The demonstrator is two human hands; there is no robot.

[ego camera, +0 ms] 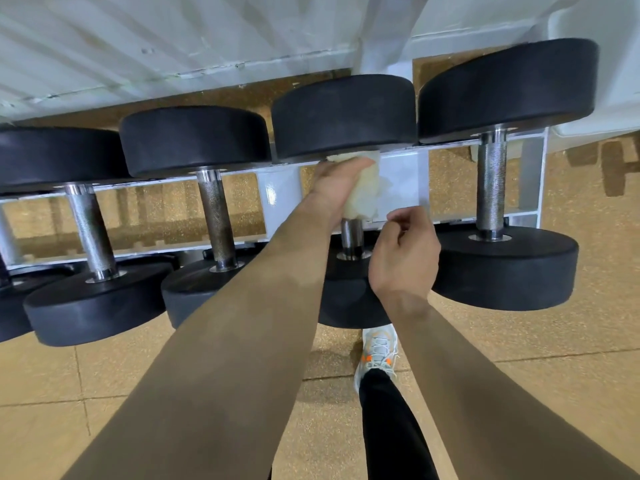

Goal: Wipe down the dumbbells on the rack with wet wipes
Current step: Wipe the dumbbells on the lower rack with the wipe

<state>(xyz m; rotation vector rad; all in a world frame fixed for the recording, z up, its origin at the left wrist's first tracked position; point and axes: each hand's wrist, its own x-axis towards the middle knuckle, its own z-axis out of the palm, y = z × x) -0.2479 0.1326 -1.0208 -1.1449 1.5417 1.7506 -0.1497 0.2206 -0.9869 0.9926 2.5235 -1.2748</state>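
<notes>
Nearest the lens: left forearm and right forearm, bare, both reaching forward and converging over the rack. Left hand: fingers curled round a wet wipe and mostly hidden behind it, thumb laid along the top, wrist straight. Wet wipe: pale, crumpled, bunched like a sleeve round the far part of the handle, its upper edge touching the far head. Right hand: just beside the wipe, above the near end of the handle, fingers curled inward, thumb tip close against the forefinger; whether it pinches anything cannot be told. Dumbbell, second from the right: long axis running straight away from the person, one head toward the wall, the other toward the person, bar bridging the rails of the rack. Heads: thick round discs, matte black rubber, bright metal collars at the bar. Handle: steel cylinder, polished where exposed below the wipe. Neighbouring dumbbells of the same build and heading, one at right and two at left, show knurled grey grips. Rack: white-painted steel, glossy. Floor: tan speckled tiles with dark seams. Below the arms: a pale laced shoe with orange marks and a black trouser leg.
</notes>
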